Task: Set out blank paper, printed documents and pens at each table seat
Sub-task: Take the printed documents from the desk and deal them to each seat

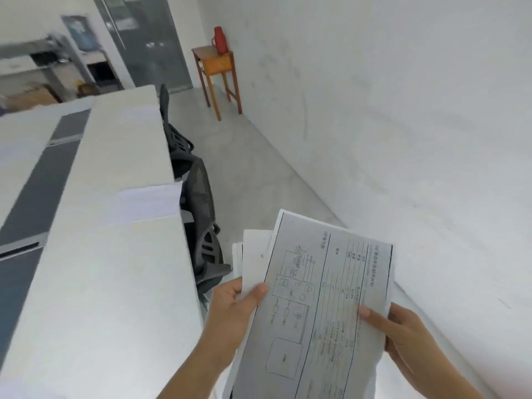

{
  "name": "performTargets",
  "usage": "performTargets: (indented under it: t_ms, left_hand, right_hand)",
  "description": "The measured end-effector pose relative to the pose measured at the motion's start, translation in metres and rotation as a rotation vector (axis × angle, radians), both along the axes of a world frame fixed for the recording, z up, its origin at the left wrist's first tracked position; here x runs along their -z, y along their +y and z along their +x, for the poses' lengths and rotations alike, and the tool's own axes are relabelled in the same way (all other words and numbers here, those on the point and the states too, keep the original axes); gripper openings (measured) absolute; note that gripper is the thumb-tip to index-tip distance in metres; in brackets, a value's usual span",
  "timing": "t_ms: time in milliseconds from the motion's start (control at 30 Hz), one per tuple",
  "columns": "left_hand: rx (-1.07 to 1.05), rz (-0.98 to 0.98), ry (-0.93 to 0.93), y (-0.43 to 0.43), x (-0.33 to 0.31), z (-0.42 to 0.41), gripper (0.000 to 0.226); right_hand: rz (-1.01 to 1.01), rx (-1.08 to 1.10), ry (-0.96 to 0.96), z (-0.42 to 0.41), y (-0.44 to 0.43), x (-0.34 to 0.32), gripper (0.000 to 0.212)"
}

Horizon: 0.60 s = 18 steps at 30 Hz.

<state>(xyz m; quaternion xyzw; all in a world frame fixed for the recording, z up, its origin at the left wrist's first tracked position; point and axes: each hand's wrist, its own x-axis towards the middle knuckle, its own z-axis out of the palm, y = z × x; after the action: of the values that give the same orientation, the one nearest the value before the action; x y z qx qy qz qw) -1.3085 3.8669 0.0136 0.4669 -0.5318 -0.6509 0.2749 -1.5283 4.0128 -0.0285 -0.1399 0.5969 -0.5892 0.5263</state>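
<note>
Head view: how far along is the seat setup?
Done: white paper lies on the table by a chair. In hand: the left hand and right hand grip printed documents. Left: no printed sheet or pens show on the table, so those remain.

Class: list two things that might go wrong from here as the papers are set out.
1. The loose sheets fanned behind the printed document are held only at one end by the left hand; some might slip to the floor.
2. The paper stack lies at the table edge above the chair; a passing brush might knock it off.
</note>
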Motion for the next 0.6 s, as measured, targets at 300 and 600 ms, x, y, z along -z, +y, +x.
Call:
performTargets:
  t_ms: [300,600]
  left_hand:
    - [-0.499,-0.008,0.083,-0.034,-0.010,-0.022,0.042]
    - [-1.013,-0.014,0.114,-0.080,0.012,0.050,0.023]
  right_hand:
    - [0.059,-0.238,0.081,-0.057,-0.130,0.012,0.016]
    - [0.186,-0.727,0.028,-0.006,-0.257,0.029,0.026]
